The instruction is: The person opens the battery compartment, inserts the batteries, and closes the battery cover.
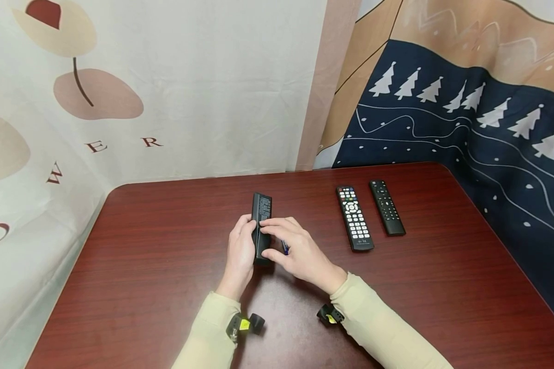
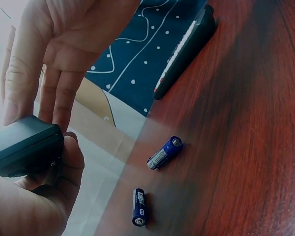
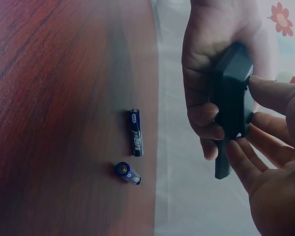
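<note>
My left hand [image 1: 239, 252] grips a black remote control [image 1: 261, 206] along its side, tilted above the table with its labelled back towards me. My right hand [image 1: 301, 252] has its thumb and fingertips on the lower part of that back. In the right wrist view they pinch what looks like the battery cover [image 3: 248, 109], with a small gap at its edge. Two blue batteries lie apart on the table below: one battery [image 2: 138, 207] shows its side, the other battery [image 2: 165, 153] its end. In the head view the right hand mostly hides them.
To the right lie a black remote with white buttons [image 1: 354, 218] and a slimmer black remote [image 1: 387, 207], side by side. The reddish-brown table [image 1: 166, 287] ends at printed curtains [image 1: 221, 92] at the back and right.
</note>
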The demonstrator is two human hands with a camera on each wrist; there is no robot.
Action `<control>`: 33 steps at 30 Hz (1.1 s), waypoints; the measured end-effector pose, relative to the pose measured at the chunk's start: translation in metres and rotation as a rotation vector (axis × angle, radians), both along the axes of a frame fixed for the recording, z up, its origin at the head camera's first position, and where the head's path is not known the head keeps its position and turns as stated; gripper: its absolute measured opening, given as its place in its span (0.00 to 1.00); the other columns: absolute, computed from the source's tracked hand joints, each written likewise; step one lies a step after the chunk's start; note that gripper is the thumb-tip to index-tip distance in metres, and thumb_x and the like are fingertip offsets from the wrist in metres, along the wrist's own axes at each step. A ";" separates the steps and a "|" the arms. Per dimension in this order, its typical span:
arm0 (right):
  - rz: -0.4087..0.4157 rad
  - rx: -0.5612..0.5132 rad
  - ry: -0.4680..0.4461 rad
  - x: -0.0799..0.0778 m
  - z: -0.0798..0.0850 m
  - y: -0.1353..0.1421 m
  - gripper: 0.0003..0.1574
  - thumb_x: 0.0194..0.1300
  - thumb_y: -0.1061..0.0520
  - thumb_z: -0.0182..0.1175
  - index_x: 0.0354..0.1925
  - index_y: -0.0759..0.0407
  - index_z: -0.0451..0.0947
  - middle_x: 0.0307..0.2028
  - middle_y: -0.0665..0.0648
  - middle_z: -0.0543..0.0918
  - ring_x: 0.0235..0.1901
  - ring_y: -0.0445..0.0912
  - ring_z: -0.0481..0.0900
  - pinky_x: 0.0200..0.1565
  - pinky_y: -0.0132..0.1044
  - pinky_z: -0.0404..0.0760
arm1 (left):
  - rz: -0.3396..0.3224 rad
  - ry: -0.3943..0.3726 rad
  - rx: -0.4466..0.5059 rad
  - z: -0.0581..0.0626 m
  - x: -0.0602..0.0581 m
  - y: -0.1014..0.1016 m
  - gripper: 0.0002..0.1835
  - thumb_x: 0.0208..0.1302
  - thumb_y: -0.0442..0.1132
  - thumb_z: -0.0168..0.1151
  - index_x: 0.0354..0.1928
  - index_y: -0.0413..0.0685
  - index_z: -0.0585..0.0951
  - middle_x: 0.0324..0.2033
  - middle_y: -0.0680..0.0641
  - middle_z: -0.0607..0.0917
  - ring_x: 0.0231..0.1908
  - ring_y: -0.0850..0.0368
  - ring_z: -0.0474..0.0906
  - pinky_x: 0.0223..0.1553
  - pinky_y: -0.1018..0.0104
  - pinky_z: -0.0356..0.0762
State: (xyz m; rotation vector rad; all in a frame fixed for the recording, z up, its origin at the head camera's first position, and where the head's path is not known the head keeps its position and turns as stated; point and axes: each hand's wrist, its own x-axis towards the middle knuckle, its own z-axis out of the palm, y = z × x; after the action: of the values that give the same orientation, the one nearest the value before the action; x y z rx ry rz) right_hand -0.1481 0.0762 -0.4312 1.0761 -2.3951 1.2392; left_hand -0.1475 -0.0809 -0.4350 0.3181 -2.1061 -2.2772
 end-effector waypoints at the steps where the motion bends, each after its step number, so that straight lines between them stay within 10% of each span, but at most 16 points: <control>1: 0.000 0.000 -0.002 0.000 0.000 0.000 0.28 0.61 0.61 0.74 0.59 0.64 0.81 0.61 0.58 0.81 0.60 0.50 0.77 0.61 0.44 0.79 | -0.001 0.001 0.001 0.000 0.000 0.000 0.18 0.78 0.40 0.42 0.54 0.39 0.80 0.43 0.42 0.83 0.38 0.57 0.80 0.37 0.68 0.79; 33: 0.009 0.017 0.022 0.002 -0.001 0.000 0.24 0.64 0.60 0.72 0.57 0.65 0.83 0.58 0.58 0.79 0.56 0.50 0.76 0.56 0.42 0.80 | 0.008 0.023 0.094 0.003 0.001 0.002 0.17 0.78 0.38 0.41 0.52 0.36 0.78 0.37 0.43 0.82 0.30 0.55 0.82 0.31 0.66 0.82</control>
State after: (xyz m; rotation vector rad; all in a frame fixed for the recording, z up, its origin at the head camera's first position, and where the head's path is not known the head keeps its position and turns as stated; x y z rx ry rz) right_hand -0.1464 0.0761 -0.4321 1.1005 -2.3910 1.2057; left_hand -0.1460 -0.0788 -0.4318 0.3010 -1.9875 -2.3683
